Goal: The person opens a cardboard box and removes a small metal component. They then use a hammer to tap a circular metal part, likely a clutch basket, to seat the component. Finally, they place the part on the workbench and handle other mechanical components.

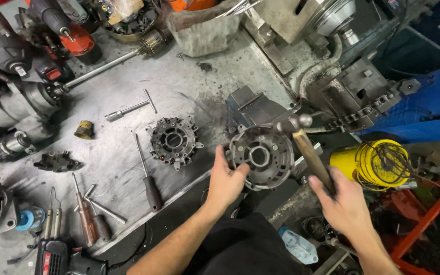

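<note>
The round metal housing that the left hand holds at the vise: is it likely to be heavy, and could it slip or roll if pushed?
The housing looks like cast metal, so probably stiff and fairly heavy for its size. Its grimy surface may be slippery where the left hand grips the rim. Being round, it might roll on edge; laid flat, it would probably stay put.

Round metal housing (262, 155) held at bench edge, hammer (306, 147) raised beside it.

Dull cast-metal round housing (262, 155), wooden-handled hammer (309, 150) with shiny steel head, grimy scratched metal bench (128, 76)
</note>
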